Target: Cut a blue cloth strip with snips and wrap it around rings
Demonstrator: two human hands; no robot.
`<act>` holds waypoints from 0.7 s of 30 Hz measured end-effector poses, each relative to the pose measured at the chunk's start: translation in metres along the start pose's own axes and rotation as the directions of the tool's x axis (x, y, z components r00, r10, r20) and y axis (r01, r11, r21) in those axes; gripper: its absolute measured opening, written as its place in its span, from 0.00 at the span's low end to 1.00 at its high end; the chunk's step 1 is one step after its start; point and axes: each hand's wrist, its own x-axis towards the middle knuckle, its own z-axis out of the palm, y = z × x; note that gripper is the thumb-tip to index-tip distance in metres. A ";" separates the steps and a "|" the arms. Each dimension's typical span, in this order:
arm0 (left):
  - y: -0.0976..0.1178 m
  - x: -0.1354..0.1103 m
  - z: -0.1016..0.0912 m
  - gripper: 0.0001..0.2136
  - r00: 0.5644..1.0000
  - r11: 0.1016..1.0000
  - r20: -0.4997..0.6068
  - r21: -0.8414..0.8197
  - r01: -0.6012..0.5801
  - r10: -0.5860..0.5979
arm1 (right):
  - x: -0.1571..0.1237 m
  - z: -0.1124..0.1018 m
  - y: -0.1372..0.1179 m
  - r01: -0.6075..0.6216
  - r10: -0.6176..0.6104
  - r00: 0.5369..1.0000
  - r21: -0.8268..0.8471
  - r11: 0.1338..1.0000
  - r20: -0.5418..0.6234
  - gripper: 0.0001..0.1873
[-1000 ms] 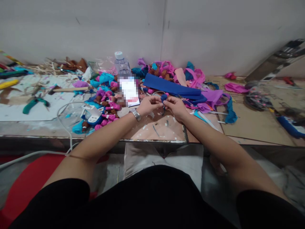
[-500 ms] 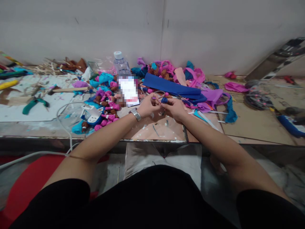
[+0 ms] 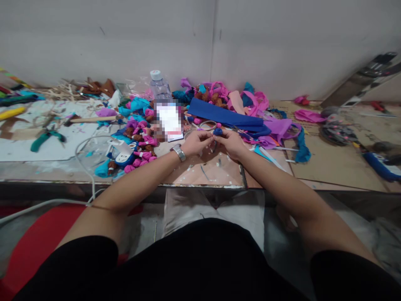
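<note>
A small, dark blue rolled flower (image 3: 217,131), of crinkled paper or cloth, sits between my fingertips just above the table. My right hand (image 3: 232,143) pinches it from the right. From the other side, my left hand (image 3: 196,143) has its fingers pressed together at the flower's lower end; a wristwatch (image 3: 178,152) is on that wrist. What lies under the fingertips is hidden. Behind the hands stretches a wide, flat blue strip (image 3: 225,113). A ring-shaped loop (image 3: 208,124) lies just beyond my fingers.
Left of my hands lie a lit phone (image 3: 171,121), pink bundles (image 3: 145,157), a blue-and-white device (image 3: 125,156) with a cable, a hammer (image 3: 94,119) and green-handled pliers (image 3: 42,140). A bottle (image 3: 160,88) stands behind. Purple scraps (image 3: 280,127) and cardboard (image 3: 326,163) are at right.
The fingers of my left hand have closed in at the flower's lower end. The flower has shifted slightly right and shows more above the fingertips.
</note>
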 end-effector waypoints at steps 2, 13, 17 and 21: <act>0.002 0.000 -0.001 0.17 1.000 1.000 0.000 0.001 -0.002 0.002 | 0.000 0.000 0.000 0.010 -0.009 0.999 -0.010 1.000 0.033 0.31; -0.004 0.001 -0.004 0.18 0.967 0.969 0.238 -0.205 0.142 -0.091 | 0.004 -0.014 -0.003 -0.009 0.034 0.978 -0.122 0.993 0.206 0.24; -0.007 0.001 -0.005 0.21 0.969 0.977 0.231 -0.166 0.133 -0.093 | 0.004 -0.014 -0.003 0.031 -0.011 0.992 -0.162 0.986 0.124 0.22; -0.006 0.001 -0.006 0.20 0.964 0.979 0.239 -0.132 0.153 -0.118 | 0.004 -0.011 -0.002 0.097 -0.077 0.992 -0.200 0.975 0.105 0.18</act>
